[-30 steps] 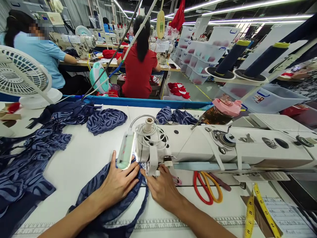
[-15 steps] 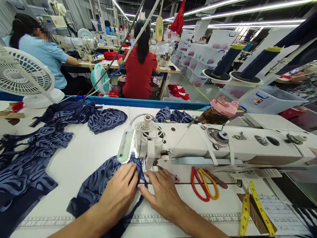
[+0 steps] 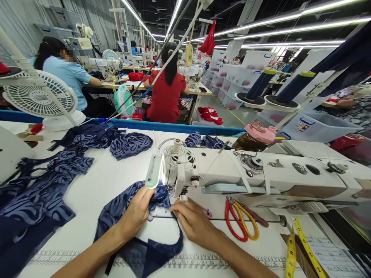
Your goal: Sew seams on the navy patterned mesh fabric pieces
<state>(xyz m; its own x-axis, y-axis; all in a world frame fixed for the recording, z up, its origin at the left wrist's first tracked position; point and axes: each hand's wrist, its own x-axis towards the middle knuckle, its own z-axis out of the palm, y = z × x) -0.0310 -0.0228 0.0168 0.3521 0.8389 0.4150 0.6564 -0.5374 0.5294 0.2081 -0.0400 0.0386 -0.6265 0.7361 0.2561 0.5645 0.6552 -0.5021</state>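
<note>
A dark blue patterned lace garment point(image 3: 121, 206) lies on the white table under the needle of a white sewing machine point(image 3: 261, 173). My left hand point(image 3: 137, 212) rests on the lace just left of the needle, fingers curled and pinching the cloth. My right hand point(image 3: 194, 222) lies on the table in front of the needle, its fingertips pressing the garment's edge toward the presser foot. A dark strap of the garment loops below both hands.
A heap of the same blue lace point(image 3: 37, 185) covers the table's left side. Red and yellow scissors point(image 3: 240, 218) and a yellow measuring tape point(image 3: 301, 243) lie to the right. A white fan point(image 3: 40, 96) stands at the back left. Other people sew at tables beyond.
The garment has been drawn left and toward me, its strap now looping under my hands. My left hand went from flat on the cloth to pinching it. The view tilted up a little.
</note>
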